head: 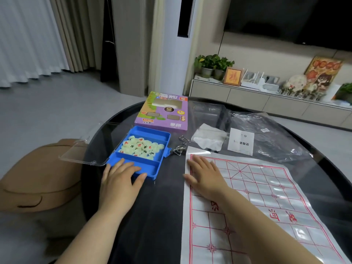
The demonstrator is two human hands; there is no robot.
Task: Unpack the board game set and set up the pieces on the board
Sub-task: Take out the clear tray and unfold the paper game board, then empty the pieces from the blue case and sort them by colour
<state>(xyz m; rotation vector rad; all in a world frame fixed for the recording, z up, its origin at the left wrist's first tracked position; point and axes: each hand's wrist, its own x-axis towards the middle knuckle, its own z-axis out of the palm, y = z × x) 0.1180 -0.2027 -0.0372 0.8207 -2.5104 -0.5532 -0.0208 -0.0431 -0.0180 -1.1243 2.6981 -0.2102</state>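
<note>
Board (266, 187), right hand (205, 176) flat on corner

A round dark glass table (163, 206) – metal wire puzzles (180, 147) lie near its middle. A tan stool (43, 174) stands at nine o'clock. At one o'clock, a low cabinet (247, 100) carries potted plants (213, 63), a framed picture (232, 76) and a white router (255, 80) – a television (295, 18) hangs above.
</note>
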